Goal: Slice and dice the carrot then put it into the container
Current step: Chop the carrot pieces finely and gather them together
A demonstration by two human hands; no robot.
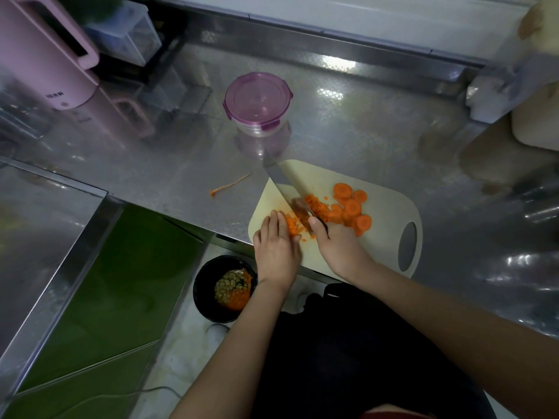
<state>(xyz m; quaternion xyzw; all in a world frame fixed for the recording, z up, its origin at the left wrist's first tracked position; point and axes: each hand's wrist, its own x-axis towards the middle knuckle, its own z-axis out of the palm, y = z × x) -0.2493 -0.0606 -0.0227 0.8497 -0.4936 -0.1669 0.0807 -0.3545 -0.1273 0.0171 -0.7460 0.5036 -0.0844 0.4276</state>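
The room is a kitchen with a shiny steel counter [378, 137]. A cream cutting board [384, 207] lies at its near edge, under both hands. The left hand [276, 246] lies flat on the board with straight fingers, which touch the diced carrot [292, 225] just in front of them. The right hand [335, 246] is closed around the handle of a knife [284, 182], whose blade points away and to the left, down through the dice. Round carrot slices [352, 207] lie just to the right of the blade. The container [258, 104], with its purple lid on, stands well beyond the hands. A pink kettle [45, 55] stands far to the left. Below the left wrist, a black bin [208, 276] on the floor holds scraps.
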